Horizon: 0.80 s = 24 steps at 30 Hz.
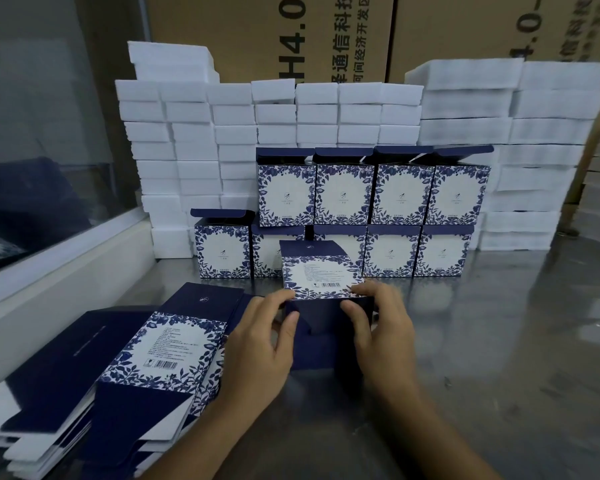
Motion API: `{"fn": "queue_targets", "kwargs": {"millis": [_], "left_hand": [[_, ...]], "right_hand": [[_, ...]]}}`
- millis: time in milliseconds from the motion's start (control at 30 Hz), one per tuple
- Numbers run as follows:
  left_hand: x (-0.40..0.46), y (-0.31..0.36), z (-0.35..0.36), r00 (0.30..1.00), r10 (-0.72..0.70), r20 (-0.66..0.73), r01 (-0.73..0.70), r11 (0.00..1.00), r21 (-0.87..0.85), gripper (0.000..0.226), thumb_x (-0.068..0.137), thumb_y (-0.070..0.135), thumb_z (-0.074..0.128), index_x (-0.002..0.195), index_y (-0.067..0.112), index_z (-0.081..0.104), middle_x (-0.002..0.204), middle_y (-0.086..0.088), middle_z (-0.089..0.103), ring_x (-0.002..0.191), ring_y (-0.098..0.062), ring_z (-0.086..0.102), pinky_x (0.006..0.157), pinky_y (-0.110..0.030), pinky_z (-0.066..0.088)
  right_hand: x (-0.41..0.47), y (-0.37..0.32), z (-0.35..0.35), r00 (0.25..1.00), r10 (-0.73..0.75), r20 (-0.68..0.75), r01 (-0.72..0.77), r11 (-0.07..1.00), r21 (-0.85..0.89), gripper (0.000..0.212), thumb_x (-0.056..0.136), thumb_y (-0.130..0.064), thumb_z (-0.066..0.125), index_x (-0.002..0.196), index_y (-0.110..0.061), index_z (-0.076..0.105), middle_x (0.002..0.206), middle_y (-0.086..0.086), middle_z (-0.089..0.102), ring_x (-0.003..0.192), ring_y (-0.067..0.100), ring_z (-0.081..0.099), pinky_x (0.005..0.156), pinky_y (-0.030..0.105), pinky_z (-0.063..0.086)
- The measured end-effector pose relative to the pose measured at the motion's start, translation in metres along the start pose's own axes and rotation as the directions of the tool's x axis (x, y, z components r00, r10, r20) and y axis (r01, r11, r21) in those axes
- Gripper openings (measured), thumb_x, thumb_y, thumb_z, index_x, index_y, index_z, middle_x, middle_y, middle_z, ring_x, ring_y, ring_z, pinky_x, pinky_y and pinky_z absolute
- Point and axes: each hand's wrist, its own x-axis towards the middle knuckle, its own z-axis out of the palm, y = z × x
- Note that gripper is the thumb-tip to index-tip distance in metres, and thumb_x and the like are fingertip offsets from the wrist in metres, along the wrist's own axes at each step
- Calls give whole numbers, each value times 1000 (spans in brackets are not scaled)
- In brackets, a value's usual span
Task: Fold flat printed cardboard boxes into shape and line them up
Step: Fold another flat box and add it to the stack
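Note:
A blue-and-white floral printed box (321,275) lies on its side in the middle of the table, its dark blue bottom flaps (323,336) facing me. My left hand (260,344) grips its left edge and my right hand (381,327) presses on the flaps at the right. A stack of flat unfolded boxes (160,351) lies at my left. Behind, folded boxes (374,195) stand in two rows, one on top of the other, with their top lids open.
Stacks of white foam blocks (194,147) form a wall behind and to the right (541,157). Large brown cartons (312,36) stand at the back. A window with a white sill (63,258) runs along the left. The metal tabletop (499,341) extends right.

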Motion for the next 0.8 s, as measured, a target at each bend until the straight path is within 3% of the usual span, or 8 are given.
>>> {"fn": "queue_targets", "kwargs": {"millis": [67,133,300,500,600,667,733,800], "left_hand": [[-4,-7,0,992,-96,80,97,995,-15,46,93,38,61,134,44,42,114,21,55,90,-1,61,73,-19,50],[-5,-15,1,970,-191,152,202,978,-59,65,88,41,67,138,57,30,123,13,61,97,-10,65,78,-32,56],[-8,-19,7,978,-178,108,183,983,-30,78,80,44,74,135,62,23,118,8,67,82,-14,69,66,-27,53],[-9,-15,5,983,-178,46,180,983,-26,69,78,45,75,134,42,36,112,9,65,82,-17,67,63,-28,52],[-10,-12,2,973,-216,87,224,968,-108,58,85,61,55,133,31,46,118,12,63,98,-10,65,78,-38,56],[-11,-8,0,969,-213,125,231,960,-160,55,90,63,39,133,29,48,119,14,63,105,-3,61,86,-28,52],[-9,-5,-1,969,-228,97,245,945,-217,43,95,59,31,125,35,51,105,16,66,96,-2,63,80,-15,47],[-6,-7,0,963,-266,32,264,922,-283,31,101,47,32,113,34,57,91,10,68,84,-10,65,76,-27,53]], "right_hand": [[-2,4,-2,994,41,106,-44,999,20,37,89,-32,72,114,-48,50,113,-32,56,97,0,60,76,31,55],[-3,6,-5,981,25,191,-22,1000,-17,58,84,-30,79,120,-56,42,120,-38,50,101,1,58,78,28,53],[-6,-1,-2,991,-120,53,128,967,-220,58,74,-28,86,116,-35,47,108,-16,54,88,5,53,71,27,49],[-9,-8,-1,993,-108,36,113,978,-177,52,76,-31,84,112,-32,46,106,-10,55,91,8,55,72,25,48],[-10,-14,-3,998,-44,36,45,998,-33,39,85,-51,70,113,-30,50,107,-14,56,98,0,56,81,15,44],[-9,-17,-4,1000,-11,0,11,1000,28,30,91,-58,55,106,-31,53,103,-15,58,97,1,57,80,15,44],[-7,-20,-4,999,9,-42,-6,998,63,24,94,-54,51,100,-30,56,101,-15,59,96,3,59,78,20,46],[-7,-18,-3,999,4,-51,1,997,83,13,95,-41,54,96,-28,56,103,-16,59,99,4,60,80,25,49]]}}
